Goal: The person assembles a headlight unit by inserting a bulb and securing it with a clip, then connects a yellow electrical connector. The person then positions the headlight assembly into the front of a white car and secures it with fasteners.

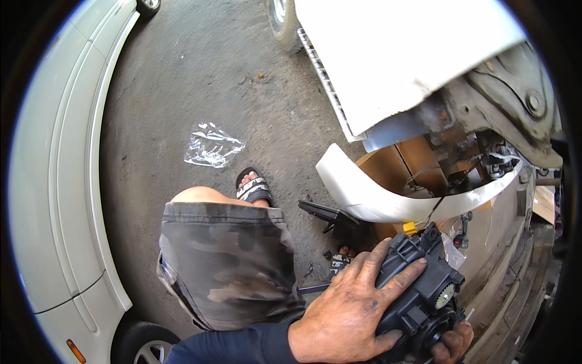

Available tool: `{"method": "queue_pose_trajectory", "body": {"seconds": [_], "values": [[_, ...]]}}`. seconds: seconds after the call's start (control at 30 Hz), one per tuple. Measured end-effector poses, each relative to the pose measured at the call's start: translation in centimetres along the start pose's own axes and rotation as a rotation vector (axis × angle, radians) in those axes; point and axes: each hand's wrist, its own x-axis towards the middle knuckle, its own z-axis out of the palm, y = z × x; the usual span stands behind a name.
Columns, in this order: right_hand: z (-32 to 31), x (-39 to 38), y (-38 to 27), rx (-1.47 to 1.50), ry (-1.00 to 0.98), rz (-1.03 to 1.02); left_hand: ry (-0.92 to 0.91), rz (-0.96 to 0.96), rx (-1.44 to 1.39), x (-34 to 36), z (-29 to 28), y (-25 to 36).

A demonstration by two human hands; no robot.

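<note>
A black plastic housing [421, 297], apparently the back of a car headlight, is in my hands at the lower right. It has a yellow piece [410, 229] at its top and a pale toothed wheel [445, 295] on its side. My left hand [354, 303] lies across the housing's left side, fingers spread over it and thumb lower down. At its lower right, the curled fingers of my right hand [456, 343] grip beside a round black part; the rest of that hand is hidden behind the housing.
A pale car [66, 151] stands along the left. White curved bumper [388, 209] and raised white panel [406, 60] belong to the vehicle at right, with cardboard [394, 164] inside. On the ground lie a clear plastic bag [212, 145], a black part [327, 213] and a cordless tool [464, 233].
</note>
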Motion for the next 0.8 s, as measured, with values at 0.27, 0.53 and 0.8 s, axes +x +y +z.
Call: {"method": "queue_pose_trajectory", "body": {"seconds": [0.27,0.53,0.8], "values": [[-1.3,4.6,1.3,0.162,-0.177,-0.045,0.051,0.049,-0.096,0.3,-0.5,-2.4],[-1.2,2.4,5.1,0.71,1.326,0.849,0.0,-0.048,-0.201,-0.1,-1.4,-3.0],[2.4,-2.1,12.5,0.054,0.746,0.919,0.069,-0.146,-0.401,-0.4,-1.0,-2.4]]}}
